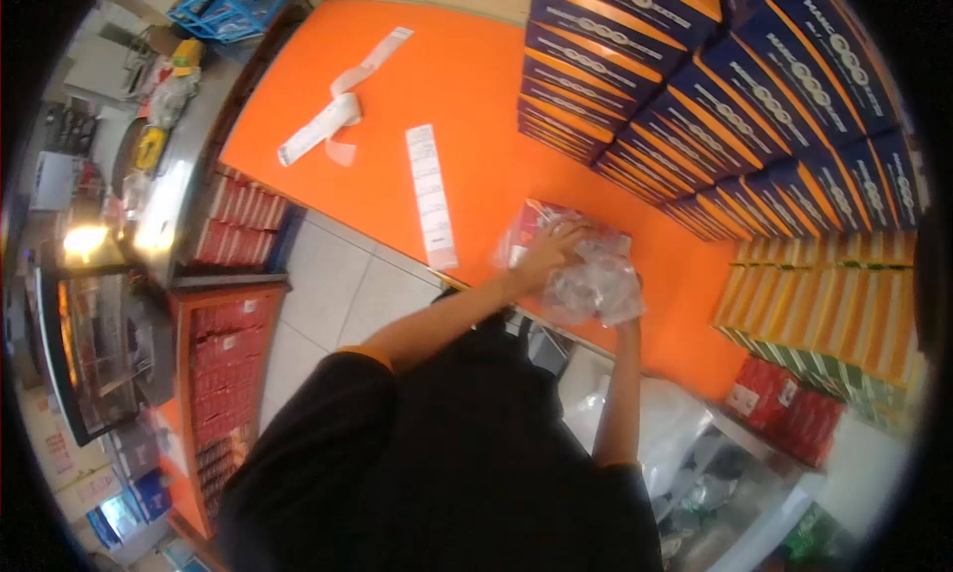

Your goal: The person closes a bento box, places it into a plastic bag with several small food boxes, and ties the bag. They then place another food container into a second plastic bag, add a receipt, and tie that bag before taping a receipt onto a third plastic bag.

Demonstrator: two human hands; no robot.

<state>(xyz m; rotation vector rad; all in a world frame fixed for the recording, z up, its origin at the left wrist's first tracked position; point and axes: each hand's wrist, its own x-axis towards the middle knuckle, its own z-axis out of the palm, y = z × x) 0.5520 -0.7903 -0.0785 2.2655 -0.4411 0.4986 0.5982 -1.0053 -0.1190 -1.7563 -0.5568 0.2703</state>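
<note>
A crumpled clear plastic bag lies over a red box near the front edge of the orange table. My left hand reaches in from the left, its fingers bent over the bag and closed on the plastic. At the bag's right side is my right hand; the plastic and the box hide most of its fingers. To the left of the box a white printed label strip lies flat. Farther back rests a curled white label strip.
Tall stacks of dark blue and orange boxes line the table's back right. Yellow boxes and red boxes stand at the right. Beyond the orange table's left edge are tiled floor and a shelf of red boxes.
</note>
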